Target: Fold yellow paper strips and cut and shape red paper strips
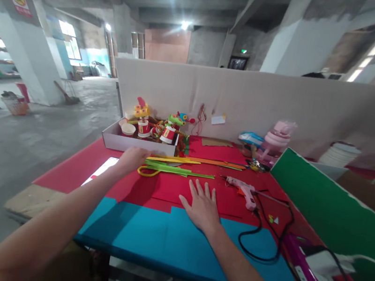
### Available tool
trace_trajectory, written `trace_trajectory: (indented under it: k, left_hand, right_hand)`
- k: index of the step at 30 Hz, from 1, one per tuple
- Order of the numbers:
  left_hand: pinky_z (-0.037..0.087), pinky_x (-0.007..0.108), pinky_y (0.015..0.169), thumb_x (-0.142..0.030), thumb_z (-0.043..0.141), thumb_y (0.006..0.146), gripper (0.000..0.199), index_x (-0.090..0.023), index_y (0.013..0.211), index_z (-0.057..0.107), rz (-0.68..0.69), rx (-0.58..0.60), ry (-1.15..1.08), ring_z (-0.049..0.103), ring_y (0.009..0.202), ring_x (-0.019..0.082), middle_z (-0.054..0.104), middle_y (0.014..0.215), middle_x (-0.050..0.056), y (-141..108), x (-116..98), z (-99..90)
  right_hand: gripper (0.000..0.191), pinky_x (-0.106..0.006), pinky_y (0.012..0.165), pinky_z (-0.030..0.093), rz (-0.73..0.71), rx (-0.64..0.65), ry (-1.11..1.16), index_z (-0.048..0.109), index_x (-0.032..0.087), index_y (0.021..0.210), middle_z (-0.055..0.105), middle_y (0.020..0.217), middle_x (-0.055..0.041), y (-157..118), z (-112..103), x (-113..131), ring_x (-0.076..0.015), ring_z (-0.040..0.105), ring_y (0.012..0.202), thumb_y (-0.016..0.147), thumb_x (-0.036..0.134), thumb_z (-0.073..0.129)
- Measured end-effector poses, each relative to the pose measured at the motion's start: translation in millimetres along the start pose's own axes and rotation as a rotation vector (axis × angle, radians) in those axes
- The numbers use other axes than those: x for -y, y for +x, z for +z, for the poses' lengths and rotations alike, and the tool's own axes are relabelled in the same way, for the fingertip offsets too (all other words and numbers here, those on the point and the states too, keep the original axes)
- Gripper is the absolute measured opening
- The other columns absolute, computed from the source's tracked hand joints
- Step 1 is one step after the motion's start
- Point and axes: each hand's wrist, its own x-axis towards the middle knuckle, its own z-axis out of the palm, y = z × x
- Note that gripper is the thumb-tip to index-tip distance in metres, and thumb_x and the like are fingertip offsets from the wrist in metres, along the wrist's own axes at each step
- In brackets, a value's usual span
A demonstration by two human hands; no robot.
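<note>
A white box (139,145) stands at the back left of the counter (26,200), holding cup-bodied toy figures (144,129) with bright heads and springy striped arms, and a white cup (128,128) at its left end. On the floor, well apart, a basket (15,106) holds something dark; beyond the green divider (329,191) stands a white bucket (340,155), its contents hidden.

The right hand (200,204) lies palm down on a red sheet (165,188), fingers spread wide, holding nothing. The left hand (134,158) is at the left ends of the yellow strips (173,159) and green strips (182,171), in front of the box; whether it grips any, I cannot tell. Yellow-handled scissors (148,173) lie partly under the green strips.

Red covers most of the counter, with blue sheets (137,230) along the near edge. A pink glue gun (245,192) lies to the right, a purple power strip (312,272) nearer. Behind the pale partition (168,83) are concrete beams, lit lamps and, leftward, bright windows (70,40).
</note>
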Motion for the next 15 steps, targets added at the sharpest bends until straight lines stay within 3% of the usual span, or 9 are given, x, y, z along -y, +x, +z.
trace_trajectory:
  k: [3, 6, 8, 11, 15]
  left_hand:
    - [0.044, 0.03, 0.09, -0.019, 0.042, 0.087, 0.033, -0.017, 0.102, 0.071, 0.036, 0.015, 0.096, 0.063, 0.101, 0.022, 0.07, 0.107, 0.012, 34.5, 19.3, -7.9]
    - [0.044, 0.028, 0.092, -0.012, 0.049, 0.077, 0.035, -0.02, 0.103, 0.071, 0.123, 0.121, 0.131, 0.061, 0.102, 0.02, 0.07, 0.109, 0.008, 51.6, 27.7, 1.3]
    - [0.043, 0.03, 0.093, -0.01, 0.049, 0.077, 0.036, -0.021, 0.103, 0.07, 0.161, 0.165, 0.17, 0.06, 0.103, 0.02, 0.07, 0.107, 0.007, 54.7, 29.2, 9.8]
    - [0.042, 0.033, 0.096, -0.01, 0.05, 0.077, 0.031, -0.021, 0.1, 0.069, 0.182, 0.142, 0.214, 0.056, 0.109, 0.023, 0.068, 0.107, 0.009, 53.7, 27.8, 16.4]
    - [0.044, 0.034, 0.092, -0.012, 0.052, 0.077, 0.03, -0.017, 0.104, 0.064, 0.141, 0.11, 0.296, 0.056, 0.108, 0.025, 0.061, 0.114, 0.014, 48.5, 24.1, 2.5]
  right_hand:
    - [0.065, -0.052, 0.116, 0.005, -0.138, -0.03, 0.021, 0.022, 0.028, 0.15, 0.019, 0.158, -0.0008, -0.8, -2.6, 0.4, -0.0304, 0.006, 0.145, 0.093, 0.059, 0.027]
    - [0.057, -0.05, 0.116, 0.009, -0.213, 0.032, 0.051, 0.027, 0.034, 0.148, 0.024, 0.156, 0.0035, -0.3, -3.1, -0.7, -0.0274, 0.012, 0.145, 0.096, 0.055, 0.023]
    - [0.055, -0.05, 0.116, 0.01, -0.2, 0.054, 0.052, 0.027, 0.034, 0.148, 0.025, 0.156, 0.0032, 0.4, -1.8, -1.8, -0.028, 0.014, 0.144, 0.097, 0.054, 0.021]
    - [0.055, -0.051, 0.116, 0.01, -0.195, 0.041, 0.031, 0.025, 0.034, 0.149, 0.022, 0.156, 0.0025, 1.3, 1.1, -3.1, -0.0285, 0.014, 0.145, 0.097, 0.052, 0.022]
    - [0.058, -0.051, 0.116, 0.009, -0.197, 0.036, 0.024, 0.022, 0.033, 0.15, 0.022, 0.156, 0.0013, 1.4, 2.3, -3.5, -0.029, 0.014, 0.144, 0.096, 0.055, 0.022]
